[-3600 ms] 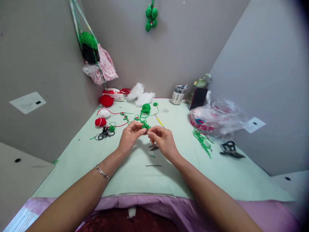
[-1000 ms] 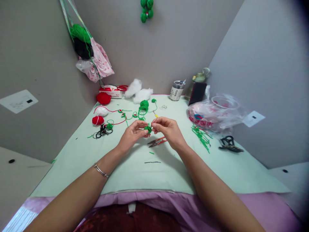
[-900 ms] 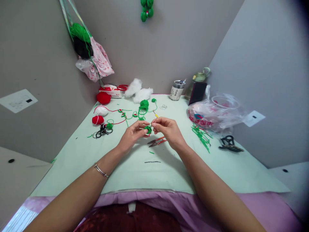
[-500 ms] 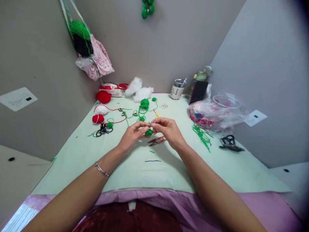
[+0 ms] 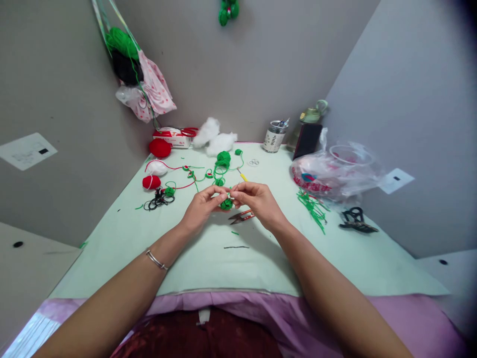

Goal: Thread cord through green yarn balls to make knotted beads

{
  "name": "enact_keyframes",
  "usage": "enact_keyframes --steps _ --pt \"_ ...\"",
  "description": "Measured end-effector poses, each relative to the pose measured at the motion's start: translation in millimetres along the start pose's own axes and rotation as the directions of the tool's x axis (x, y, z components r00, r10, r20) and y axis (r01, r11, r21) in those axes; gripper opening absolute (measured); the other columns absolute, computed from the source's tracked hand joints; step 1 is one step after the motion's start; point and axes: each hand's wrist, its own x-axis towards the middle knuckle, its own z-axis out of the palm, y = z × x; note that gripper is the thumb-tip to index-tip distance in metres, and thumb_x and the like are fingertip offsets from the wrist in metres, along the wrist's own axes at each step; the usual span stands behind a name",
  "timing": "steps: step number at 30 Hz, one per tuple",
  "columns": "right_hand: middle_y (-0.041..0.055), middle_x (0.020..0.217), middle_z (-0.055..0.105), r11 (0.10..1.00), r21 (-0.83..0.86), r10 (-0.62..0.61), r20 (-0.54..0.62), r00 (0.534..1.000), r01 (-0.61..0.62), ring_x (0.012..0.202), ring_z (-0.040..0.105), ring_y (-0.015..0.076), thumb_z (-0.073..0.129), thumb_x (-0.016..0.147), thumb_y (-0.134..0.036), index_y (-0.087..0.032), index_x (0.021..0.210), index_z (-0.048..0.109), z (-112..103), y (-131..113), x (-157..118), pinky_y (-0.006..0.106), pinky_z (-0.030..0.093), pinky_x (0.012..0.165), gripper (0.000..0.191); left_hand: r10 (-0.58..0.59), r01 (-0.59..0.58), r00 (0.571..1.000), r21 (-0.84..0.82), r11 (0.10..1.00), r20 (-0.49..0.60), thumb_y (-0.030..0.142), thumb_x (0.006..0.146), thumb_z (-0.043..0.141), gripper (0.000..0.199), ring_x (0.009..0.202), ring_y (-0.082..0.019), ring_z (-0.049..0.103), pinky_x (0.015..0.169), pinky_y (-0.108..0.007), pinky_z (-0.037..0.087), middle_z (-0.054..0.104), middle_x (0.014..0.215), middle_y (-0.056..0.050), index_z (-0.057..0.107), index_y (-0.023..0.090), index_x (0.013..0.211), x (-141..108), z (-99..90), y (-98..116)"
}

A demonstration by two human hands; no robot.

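My left hand (image 5: 200, 208) holds a small round green crocheted piece (image 5: 226, 204) between thumb and fingers, above the table. Close against it, my right hand (image 5: 259, 199) has its thumb and forefinger pinched at the top of the piece. What sits in that pinch is too small to make out. Thread snips (image 5: 241, 217) with orange handles lie under the right hand, partly covered by it. Just beyond the fingers is a crochet hook with a yellow handle (image 5: 243, 177). A green yarn ball (image 5: 223, 159) rests farther back.
At left are red yarn balls (image 5: 160, 147), a tangle of black cord (image 5: 159, 200) and small green-red pieces (image 5: 191, 174). White stuffing (image 5: 220, 144) lies behind. At right are a pen can (image 5: 274, 137), a phone (image 5: 307, 140), a plastic bag (image 5: 328, 174), green yarn scraps (image 5: 312, 209) and a black hair claw (image 5: 357, 221).
The green crocheted piece has shifted slightly left and tilted in my left hand. My right fingers have moved a little left with it, staying pinched at its top.
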Motion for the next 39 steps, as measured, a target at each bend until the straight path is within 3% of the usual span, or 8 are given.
enact_keyframes --steps 4,11,18,22,29,34,39 --pt "0.0003 0.067 0.065 0.999 0.038 -0.007 0.000 1.000 0.007 0.060 0.057 0.0111 0.078 0.073 -0.034 -0.016 0.075 0.071 0.7 -1.1 -1.0 0.026 0.052 0.063 0.020 -0.003 0.003 1.000 -0.013 1.000 -0.010 0.041 0.082 0.071 0.025 0.092 -0.019 0.065 0.078 -0.034 0.059 0.064 0.117 -0.007 0.065 0.017 0.084 0.8 -0.9 -0.3" --pt "0.0005 0.070 0.068 0.982 0.184 0.022 0.055 0.998 -0.032 0.061 0.066 0.0124 0.079 0.073 -0.037 -0.016 0.082 0.068 1.5 8.7 1.6 0.025 0.055 0.059 0.025 -0.013 0.014 1.000 -0.048 0.999 0.022 0.041 0.083 0.071 0.025 0.084 -0.018 0.063 0.080 -0.036 0.057 0.065 0.089 -0.003 0.065 0.016 0.085 0.6 0.7 -1.9" --pt "0.0014 0.074 0.070 0.966 0.257 0.037 0.022 0.999 -0.041 0.061 0.066 0.0107 0.082 0.071 -0.036 -0.016 0.085 0.069 -3.2 10.4 4.6 0.024 0.055 0.061 0.028 -0.005 0.011 0.998 -0.095 0.995 0.070 0.036 0.083 0.072 0.022 0.092 -0.017 0.063 0.090 -0.036 0.052 0.066 0.099 -0.003 0.065 0.017 0.093 1.2 -0.2 2.3" --pt "-0.0016 0.069 0.066 0.963 0.266 0.040 0.031 0.999 -0.047 0.056 0.062 0.0092 0.082 0.071 -0.036 -0.017 0.085 0.069 -5.1 4.7 3.1 0.022 0.053 0.058 0.027 0.061 -0.063 0.994 0.027 0.998 0.089 0.022 0.073 0.080 0.029 0.093 -0.017 0.065 0.091 -0.033 0.048 0.067 0.098 -0.002 0.063 0.018 0.095 2.8 -2.5 -2.1" --pt "-0.0037 0.066 0.061 0.947 0.319 0.027 0.074 0.997 -0.050 0.053 0.054 0.0060 0.081 0.074 -0.033 -0.017 0.084 0.070 -8.9 1.7 2.1 0.020 0.047 0.056 0.022 0.138 -0.146 0.989 0.166 0.975 0.060 0.024 0.077 0.075 0.021 0.092 -0.021 0.066 0.086 -0.037 0.051 0.067 0.096 -0.005 0.062 0.017 0.092 2.0 -0.2 -9.2" --pt "-0.0040 0.067 0.060 0.954 0.299 0.016 0.069 0.997 -0.036 0.053 0.052 0.0058 0.080 0.076 -0.033 -0.018 0.086 0.070 -9.3 2.7 1.9 0.019 0.044 0.054 0.021 0.045 -0.048 0.998 0.065 0.997 0.049 0.026 0.075 0.077 0.032 0.080 -0.019 0.070 0.078 -0.038 0.055 0.064 0.111 -0.005 0.062 0.020 0.102 1.0 0.7 -7.8" --pt "-0.0037 0.061 0.060 0.967 0.249 0.029 0.088 0.996 -0.050 0.054 0.055 0.0086 0.078 0.077 -0.036 -0.017 0.086 0.068 -7.5 -0.2 -0.1 0.022 0.044 0.054 0.022 0.073 -0.076 0.995 0.031 0.997 0.072 0.028 0.080 0.075 0.031 0.092 -0.020 0.068 0.091 -0.038 0.050 0.069 0.103 -0.005 0.065 0.019 0.107 1.2 -0.9 -6.1"
